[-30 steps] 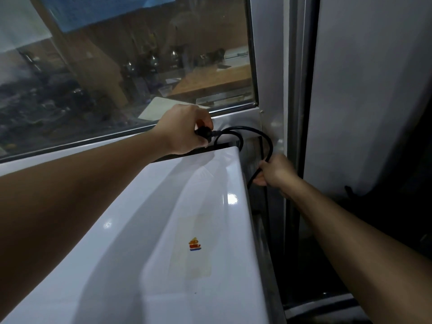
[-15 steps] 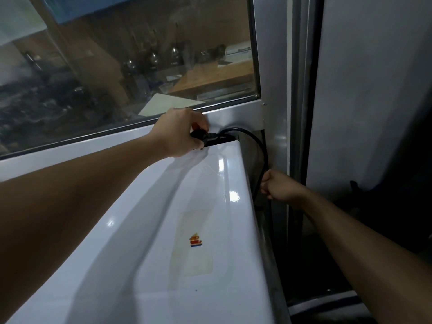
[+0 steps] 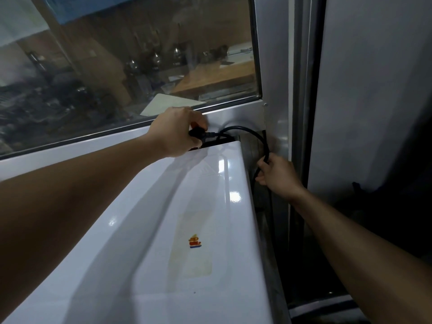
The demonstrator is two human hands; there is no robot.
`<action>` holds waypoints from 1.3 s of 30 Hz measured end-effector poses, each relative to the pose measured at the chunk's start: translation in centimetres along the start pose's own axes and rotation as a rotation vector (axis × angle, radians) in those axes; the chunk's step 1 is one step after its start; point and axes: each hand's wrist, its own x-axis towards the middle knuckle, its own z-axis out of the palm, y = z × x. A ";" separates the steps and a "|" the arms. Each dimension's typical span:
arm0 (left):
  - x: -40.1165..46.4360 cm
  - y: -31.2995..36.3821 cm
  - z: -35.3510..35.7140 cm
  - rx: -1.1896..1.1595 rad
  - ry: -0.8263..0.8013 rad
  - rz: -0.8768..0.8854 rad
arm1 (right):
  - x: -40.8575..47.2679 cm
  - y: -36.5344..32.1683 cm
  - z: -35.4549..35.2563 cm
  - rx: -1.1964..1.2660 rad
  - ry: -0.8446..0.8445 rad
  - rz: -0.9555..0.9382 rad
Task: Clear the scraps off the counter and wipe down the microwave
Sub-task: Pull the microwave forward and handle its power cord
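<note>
Both hands are working the black power cord at the back-right corner of the white microwave (image 3: 149,242). L hand (image 3: 174,133) is reaching over the top of the appliance w/ fingers curled, pinching the black plug (image 3: 198,133) just above the rear edge; thumb and forefinger are wrapping the plug body, so it's grasping, not relaxed. R hand (image 3: 278,176) is sitting lower, just beside the microwave's right side, fingers closing round the cord (image 3: 253,134). Cord is running from the plug in an arc up and over to the right, then dropping down into the R fist, w/ a short bit showing below the fingers.

Microwave is filling the lower left of the view, glossy top facing up, light glinting off it in a few spots. A clear, yellowed sticker (image 3: 195,244) w/ a small red, orange and blue mark is lying flat on the top, toward the right edge. Rear of the unit is sitting close to a window sill; whether it's touching, can't tell.

Window pane (image 3: 131,61) is taking up the upper left, w/ dim reflections or shapes of bottles and a wooden surface behind the glass, too blurred to sort out. Metal frame post (image 3: 275,73) is standing right of the pane, and a pale grey panel (image 3: 374,90) is running further right. Lower right is dark; nothing readable.
</note>
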 end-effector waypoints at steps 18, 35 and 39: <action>-0.2 0.7 0.2 0.005 -0.002 -0.035 | -2.1 0.9 -0.6 -0.144 -0.150 0.045; -0.4 0.5 0.2 0.016 0.038 -0.027 | -3.8 -2.9 -2.3 -0.366 -0.101 -0.057; -0.6 0.5 0.7 0.033 0.101 -0.032 | -4.2 -3.6 -2.2 -0.383 -0.092 -0.069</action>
